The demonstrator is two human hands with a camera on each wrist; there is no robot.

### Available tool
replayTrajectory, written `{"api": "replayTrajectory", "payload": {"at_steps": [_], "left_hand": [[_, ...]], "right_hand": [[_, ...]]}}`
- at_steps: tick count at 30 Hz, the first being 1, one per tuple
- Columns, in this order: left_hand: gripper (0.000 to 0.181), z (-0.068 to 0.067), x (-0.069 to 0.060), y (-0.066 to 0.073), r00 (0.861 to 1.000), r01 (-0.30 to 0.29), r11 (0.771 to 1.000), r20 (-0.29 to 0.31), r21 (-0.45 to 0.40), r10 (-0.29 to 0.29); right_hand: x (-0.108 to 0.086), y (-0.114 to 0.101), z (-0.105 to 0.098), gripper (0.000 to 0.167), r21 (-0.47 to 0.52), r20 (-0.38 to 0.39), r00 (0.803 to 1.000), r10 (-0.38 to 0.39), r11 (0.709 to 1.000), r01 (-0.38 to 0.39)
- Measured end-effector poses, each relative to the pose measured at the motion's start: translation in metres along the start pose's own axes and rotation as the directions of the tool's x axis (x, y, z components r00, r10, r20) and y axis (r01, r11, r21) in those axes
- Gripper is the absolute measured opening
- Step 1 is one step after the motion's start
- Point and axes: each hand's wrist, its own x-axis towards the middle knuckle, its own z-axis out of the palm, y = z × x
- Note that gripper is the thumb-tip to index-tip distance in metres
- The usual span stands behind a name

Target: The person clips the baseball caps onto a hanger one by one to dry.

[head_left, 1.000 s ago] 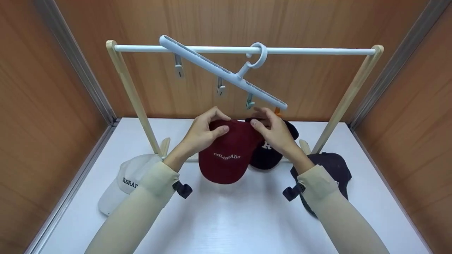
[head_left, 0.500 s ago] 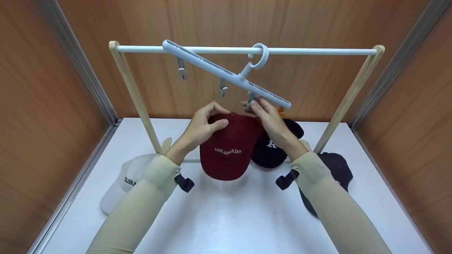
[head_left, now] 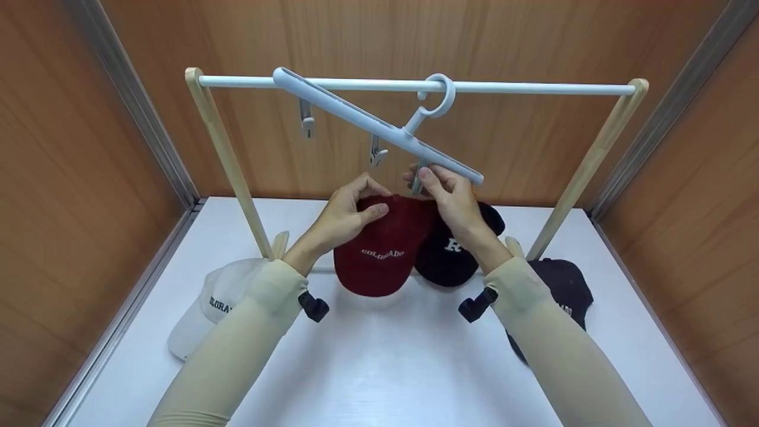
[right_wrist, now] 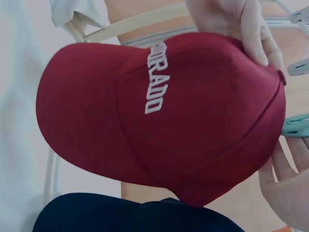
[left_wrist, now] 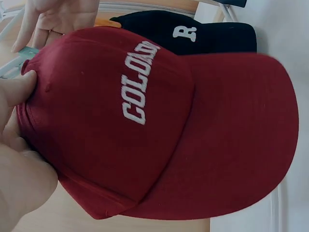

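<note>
My left hand (head_left: 347, 213) pinches the crown of a dark red baseball cap (head_left: 379, 255) lettered COLORADO, thumb on the front. The cap hangs brim down under a pale blue clip hanger (head_left: 367, 121). With thumb and fingers, my right hand (head_left: 456, 204) pinches a green clip (head_left: 419, 178) on the hanger. In the right wrist view that clip (right_wrist: 295, 126) meets the cap's top edge; whether it grips the fabric I cannot tell. A black cap (head_left: 445, 267) with a white R hangs behind and right, an orange clip (left_wrist: 107, 22) at its top in the left wrist view.
The hanger hooks over the white rail (head_left: 533, 88) of a wooden-legged rack, tilted down to the right. Two grey clips hang from its left part, one grey clip (head_left: 307, 121) farthest left. A white cap (head_left: 198, 320) and a dark cap (head_left: 563, 287) lie on the white table (head_left: 367, 367).
My right hand has left the red cap and moved up to the green clip, which it now pinches. The left hand still holds the cap, which has risen slightly toward the hanger.
</note>
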Motion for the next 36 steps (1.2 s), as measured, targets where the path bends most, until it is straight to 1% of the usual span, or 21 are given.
{"api": "replayTrajectory", "payload": {"at_steps": [6,10,14,17,21,30,36], "left_hand": [[0.020,0.004,0.004,0.002,1.000,0.004,1.000,-0.008,0.003,-0.004],[0.019,0.007,0.006,0.001,1.000,0.007,1.000,-0.001,0.005,-0.007],[0.019,0.010,0.008,0.001,1.000,0.012,1.000,0.005,0.001,-0.012],[0.018,0.013,0.010,0.002,1.000,0.014,1.000,0.009,-0.012,-0.014],[0.018,0.016,0.013,0.004,1.000,0.012,1.000,0.003,-0.028,-0.012],[0.017,0.020,0.019,0.010,0.998,0.009,0.999,-0.054,-0.039,-0.011],[0.018,0.021,0.020,0.010,0.997,-0.015,0.999,-0.079,-0.036,0.012]], "right_hand": [[-0.001,-0.004,0.005,0.038,-0.034,-0.065,0.998,-0.007,0.999,0.005],[-0.001,-0.006,0.007,0.035,-0.030,-0.101,0.995,-0.019,0.999,0.016],[-0.001,-0.007,0.009,0.034,-0.018,-0.126,0.992,-0.013,1.000,0.011],[-0.001,-0.008,0.009,0.034,-0.015,-0.131,0.991,-0.002,1.000,0.000],[-0.002,-0.009,0.010,0.034,-0.006,-0.140,0.990,-0.010,1.000,0.010],[0.000,-0.009,0.012,0.036,-0.009,-0.172,0.984,-0.041,0.999,0.040],[-0.002,-0.005,0.010,0.037,-0.048,-0.143,0.987,-0.067,0.997,0.061]]}}
